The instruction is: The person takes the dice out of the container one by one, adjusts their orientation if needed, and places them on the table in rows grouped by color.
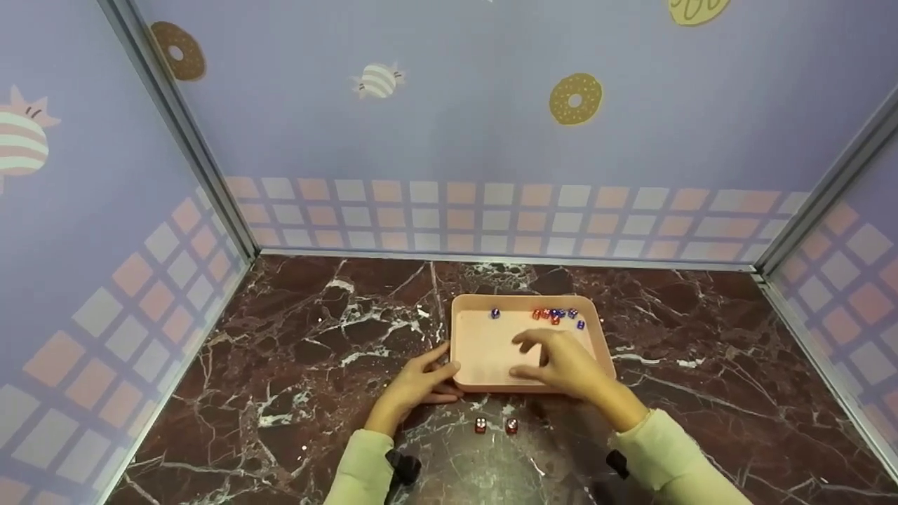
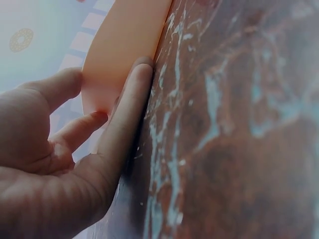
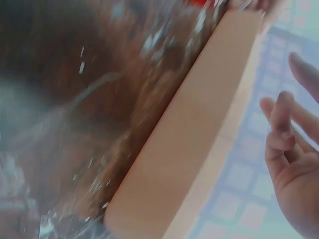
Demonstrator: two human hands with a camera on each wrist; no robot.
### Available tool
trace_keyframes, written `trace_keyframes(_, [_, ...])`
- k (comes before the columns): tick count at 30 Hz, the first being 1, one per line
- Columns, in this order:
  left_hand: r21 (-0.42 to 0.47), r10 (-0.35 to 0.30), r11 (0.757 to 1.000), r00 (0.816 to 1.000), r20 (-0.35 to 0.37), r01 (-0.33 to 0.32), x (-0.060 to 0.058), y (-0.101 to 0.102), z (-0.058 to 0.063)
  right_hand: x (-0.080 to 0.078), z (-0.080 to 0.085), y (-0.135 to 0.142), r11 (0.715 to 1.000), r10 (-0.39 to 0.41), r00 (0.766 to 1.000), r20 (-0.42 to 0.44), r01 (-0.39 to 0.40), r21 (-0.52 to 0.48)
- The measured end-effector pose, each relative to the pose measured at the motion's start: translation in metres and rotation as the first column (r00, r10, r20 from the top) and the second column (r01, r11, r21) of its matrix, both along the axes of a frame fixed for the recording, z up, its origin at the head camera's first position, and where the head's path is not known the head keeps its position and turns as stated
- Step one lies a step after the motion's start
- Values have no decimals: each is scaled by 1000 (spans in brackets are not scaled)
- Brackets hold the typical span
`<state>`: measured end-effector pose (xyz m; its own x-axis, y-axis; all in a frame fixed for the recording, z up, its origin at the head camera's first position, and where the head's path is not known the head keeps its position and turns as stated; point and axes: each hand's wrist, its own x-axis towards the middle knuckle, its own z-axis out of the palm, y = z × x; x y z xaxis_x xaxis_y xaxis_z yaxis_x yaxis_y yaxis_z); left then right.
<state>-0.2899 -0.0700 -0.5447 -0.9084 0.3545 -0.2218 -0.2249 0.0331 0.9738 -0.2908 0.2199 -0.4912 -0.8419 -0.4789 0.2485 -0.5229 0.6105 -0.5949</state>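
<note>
A shallow peach-coloured tray (image 1: 466,301) sits on the table with several small red dice (image 1: 537,314) and blue dice (image 1: 573,313) along its far right side. One blue die (image 1: 495,313) lies apart at the far left. My left hand (image 1: 419,382) holds the tray's near left corner, thumb at the rim and fingers against the outer walls. In the left wrist view, one finger (image 2: 134,94) lies low along the tray wall (image 2: 124,40). Over the tray's right half hovers my right hand (image 1: 567,363), thumb and fingers apart, nothing between them.
Two red dice (image 1: 480,425) rest on the dark marbled table (image 1: 316,393) in front of the tray. Patterned panels (image 1: 449,140) wall in the back and both sides, joined by metal posts (image 1: 182,133).
</note>
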Motion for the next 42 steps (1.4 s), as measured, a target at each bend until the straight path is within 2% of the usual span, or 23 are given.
trace_keyframes(3, [-1,11,1000,1000,-3,-11,0,0,0,-16,-5,8,997,-79,996,-50,80,21])
trace_keyframes(8, [-4,21,1000,1000,4,-21,2,-3,0,-38,-15,16,985,-161,982,-99,166,51])
trace_keyframes(12, [17,23,1000,1000,10,-24,0,1,-1,-51,-19,26,968,-200,965,-170,221,116])
trace_keyframes(16, [14,7,1000,1000,8,-7,-2,4,-2,-60,-25,34,945,-228,937,-265,278,170])
trace_keyframes(18, [3,4,1000,1000,-1,-4,-2,4,-2,-65,-28,34,938,-237,930,-281,294,182])
trace_keyframes(20, [-8,4,1000,1000,-9,-4,-2,2,-1,-69,-29,32,931,-250,930,-271,308,195])
trace_keyframes(26, [-4,14,1000,1000,-12,-14,-1,1,-4,-78,-28,25,909,-297,942,-158,330,255])
trace_keyframes(30, [12,12,1000,1000,-18,-12,-3,3,-4,-84,-25,23,884,-348,929,-124,369,286])
trace_keyframes(34, [30,10,999,1000,-9,-10,-5,4,-5,-88,-25,24,861,-385,914,-127,406,307])
trace_keyframes(42, [31,3,1000,1000,-6,-2,-3,-2,-6,-91,-32,24,885,-366,922,-130,388,259])
